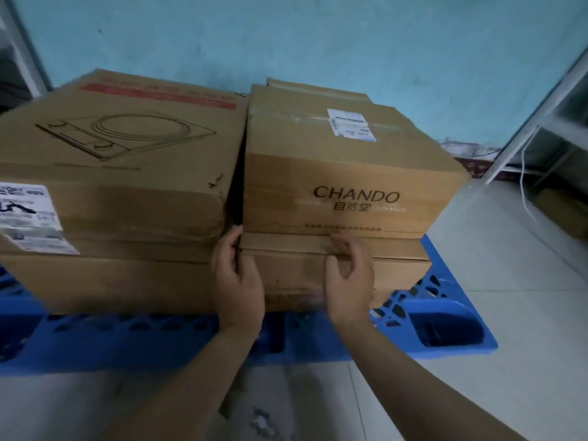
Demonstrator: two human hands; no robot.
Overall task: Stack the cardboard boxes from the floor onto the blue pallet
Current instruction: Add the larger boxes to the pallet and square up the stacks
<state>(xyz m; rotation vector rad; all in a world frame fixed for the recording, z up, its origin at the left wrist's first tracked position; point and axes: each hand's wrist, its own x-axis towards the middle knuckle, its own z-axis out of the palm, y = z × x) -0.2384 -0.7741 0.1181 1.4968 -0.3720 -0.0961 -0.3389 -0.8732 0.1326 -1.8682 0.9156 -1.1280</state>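
Note:
Two stacks of cardboard boxes stand side by side on the blue pallet [445, 326]. On the right, a box printed CHANDO [350, 173] lies on top of a flatter brown box [397, 268]. On the left, a large box with a line drawing [121, 160] rests on another box [111, 281]. My left hand [237, 278] lies flat against the lower right box's left front corner, at the gap between the stacks. My right hand [348, 278] hovers just in front of that box's front face, fingers curled and apart, holding nothing.
A teal wall [286, 36] rises right behind the boxes. White shelving frames [541, 122] stand at the right with a dangling cord, and another frame at the far left. Light floor tiles [509, 313] lie to the right of and in front of the pallet.

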